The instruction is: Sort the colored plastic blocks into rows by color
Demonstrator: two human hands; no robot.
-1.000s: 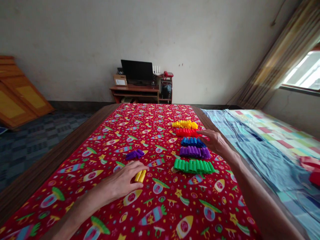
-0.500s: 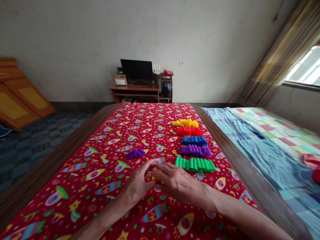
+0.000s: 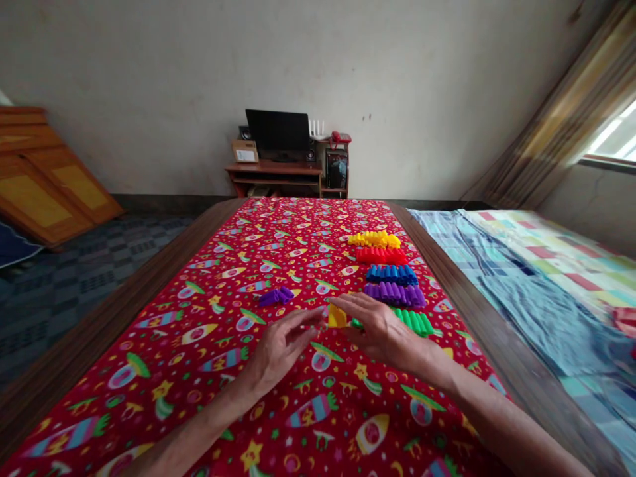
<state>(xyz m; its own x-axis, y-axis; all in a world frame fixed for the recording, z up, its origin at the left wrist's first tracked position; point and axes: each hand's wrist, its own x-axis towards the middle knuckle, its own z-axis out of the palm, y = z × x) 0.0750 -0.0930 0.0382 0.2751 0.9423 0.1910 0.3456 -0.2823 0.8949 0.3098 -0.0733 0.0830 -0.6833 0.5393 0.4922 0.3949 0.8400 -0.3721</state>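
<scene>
A yellow plastic piece (image 3: 336, 317) is held above the red rocket-print cloth (image 3: 278, 397), gripped by my right hand (image 3: 382, 331) with fingers curled round it. My left hand (image 3: 283, 344) is just to its left, fingers loosely bent and fingertips near the piece, apparently letting it go. Behind my right hand lie rows of pieces sorted by colour: green (image 3: 415, 321), purple (image 3: 395, 293), blue (image 3: 391, 273), red (image 3: 380, 255) and yellow (image 3: 373, 239). A few loose purple pieces (image 3: 276, 297) lie to the left on the cloth.
The cloth covers a long wooden table (image 3: 149, 278). A bed with a checked sheet (image 3: 536, 285) runs along the right. At the far wall stands a desk with a monitor (image 3: 281, 132). Wooden panels (image 3: 44, 192) lean at the left.
My left hand picked up the yellow piece from the cloth. My right hand came back from the far rows, met it and took the piece. Both hands rose slightly.
</scene>
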